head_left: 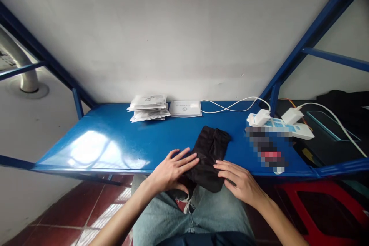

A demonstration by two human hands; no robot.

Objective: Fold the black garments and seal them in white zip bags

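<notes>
So the black cloth lies on the blue desk, near end poking past the front edge, with left hand spread and right hand loosely open, both touching, not gripping, probably to steady it.

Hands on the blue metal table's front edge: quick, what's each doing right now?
Left hand: open, fingers spread over the black folded fabric.
Right hand: open, fingertips at the fabric's right side.
</notes>
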